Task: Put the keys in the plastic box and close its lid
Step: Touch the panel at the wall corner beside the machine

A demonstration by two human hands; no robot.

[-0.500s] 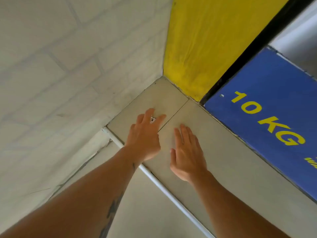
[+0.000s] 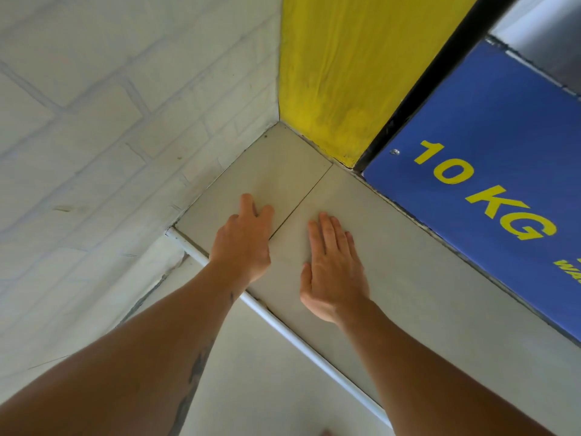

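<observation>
My left hand (image 2: 243, 243) rests on a grey tiled ledge (image 2: 283, 165) in the corner, its fingers curled down onto the tile. The keys are hidden under those fingers. Just to its right, my right hand (image 2: 333, 269) lies flat, palm down, fingers straight and close together, holding nothing. No plastic box is in view.
A white painted brick wall (image 2: 110, 136) closes the left side and a yellow wall (image 2: 352, 67) the back. A blue panel (image 2: 471, 234) reading "10 KG" borders the ledge on the right. A white strip (image 2: 283, 330) runs along the ledge's front edge.
A small metal piece showed between my left fingertips before; those fingers have curled over it and it is hidden. My right hand has stayed flat in place.
</observation>
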